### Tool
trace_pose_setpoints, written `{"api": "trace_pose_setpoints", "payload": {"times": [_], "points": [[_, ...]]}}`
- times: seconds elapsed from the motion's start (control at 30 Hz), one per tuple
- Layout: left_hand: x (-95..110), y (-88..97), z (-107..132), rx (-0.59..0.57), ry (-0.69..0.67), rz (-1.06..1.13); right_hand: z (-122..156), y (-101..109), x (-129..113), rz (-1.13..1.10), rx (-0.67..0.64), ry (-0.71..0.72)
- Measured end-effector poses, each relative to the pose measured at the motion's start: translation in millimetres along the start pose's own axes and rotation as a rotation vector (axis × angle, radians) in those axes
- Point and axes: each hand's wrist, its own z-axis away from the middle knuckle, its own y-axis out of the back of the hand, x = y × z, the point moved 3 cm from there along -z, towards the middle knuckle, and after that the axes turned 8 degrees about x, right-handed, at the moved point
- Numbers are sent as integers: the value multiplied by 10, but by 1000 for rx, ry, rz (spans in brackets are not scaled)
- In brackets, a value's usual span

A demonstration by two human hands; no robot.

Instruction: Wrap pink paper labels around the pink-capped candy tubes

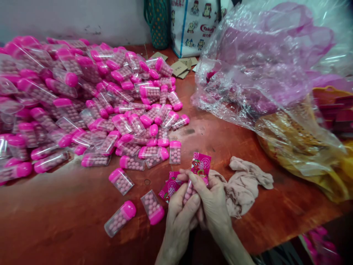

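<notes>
My left hand [179,209] is closed around a small clear container of pink candy balls [189,192], mostly covered by fingers. My right hand [212,198] is pressed against the same container from the right. A pink printed card [201,164] stands up at my right thumb and fingers, near the container's top. More printed cards [169,187] lie on the table just beyond my left hand. Left of my hands lie loose candy containers with pink caps, one close by [152,207] and another nearer the front [120,218].
A large heap of pink-capped candy containers [82,99] covers the back left of the red-brown table [68,221]. A crumpled cloth [245,184] lies right of my hands. Behind it are a clear plastic bag [234,84] and a yellow basket [286,147]. Cardboard pieces [179,69] lie at the back.
</notes>
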Motion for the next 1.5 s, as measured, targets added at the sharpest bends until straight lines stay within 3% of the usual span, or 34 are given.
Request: {"api": "trace_pose_setpoints", "payload": {"times": [0.13, 0.37, 0.7, 0.8, 0.93, 1.13, 1.3, 1.5], "points": [[-6, 26, -7, 46, 12, 0, 6, -10, 10, -10, -25, 3], [24, -26, -64, -120, 16, 60, 21, -1, -165, -39, -110, 5], [0, -60, -25, -183, -48, 69, 92, 35, -115, -56, -26, 140], [-9, -82, 8, -157, -79, 42, 110, 74, -159, -78, -53, 156], [-2, -85, 66, -79, -143, 16, 118, 174, -160, -131, 2, 210], [-80, -14, 124, -9, -231, -79, 165, 228, -171, -14, 47, 324], [-117, 48, 161, 137, -366, -213, 146, 270, -155, -145, 43, 247], [-207, 79, 198, 137, -392, -258, 92, 341, -103, -278, -50, 124]]}}
